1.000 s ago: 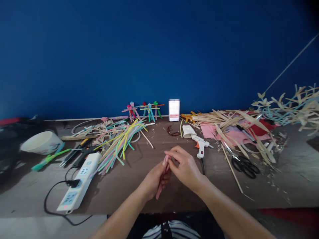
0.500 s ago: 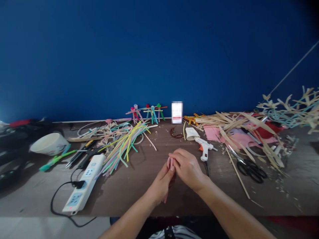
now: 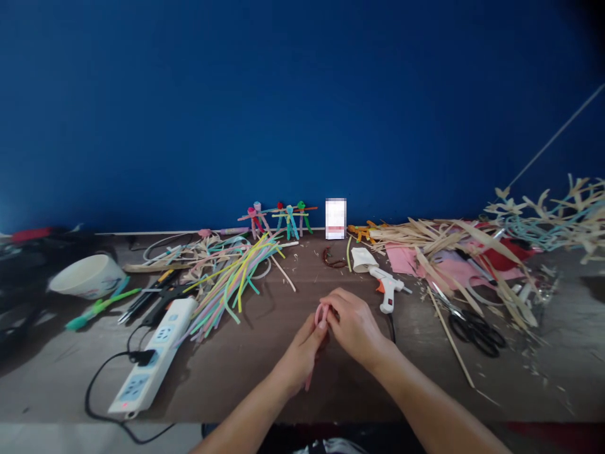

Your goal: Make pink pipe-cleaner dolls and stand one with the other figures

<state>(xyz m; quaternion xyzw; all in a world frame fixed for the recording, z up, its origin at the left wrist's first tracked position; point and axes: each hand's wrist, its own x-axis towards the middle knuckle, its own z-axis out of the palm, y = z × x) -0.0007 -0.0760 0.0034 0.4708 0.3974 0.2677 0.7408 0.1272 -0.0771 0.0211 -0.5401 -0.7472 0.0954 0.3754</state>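
A pink pipe cleaner point(image 3: 320, 312), bent into a loop at its top, is held between both hands above the front middle of the table. My left hand point(image 3: 303, 353) pinches it from the left, and its loose end hangs below the fingers. My right hand point(image 3: 352, 325) has its fingertips closed on the loop's upper right side. The two hands meet at the loop. Beyond my right hand lies a white glue gun point(image 3: 387, 289). Left of the hands is a fanned bundle of coloured pipe cleaners point(image 3: 231, 284).
A power strip point(image 3: 158, 353) and a white bowl point(image 3: 88, 277) are at left. Small pipe-cleaner figures point(image 3: 290, 222) and a blurred bright screen point(image 3: 336, 219) stand by the blue wall. Black scissors point(image 3: 475, 331), dry strips point(image 3: 420, 234) and pink felt point(image 3: 401, 258) lie at right.
The view has shifted slightly, so the table things sit a little lower. Both hands stay together on the pink pipe cleaner, its hanging end now slightly further left.
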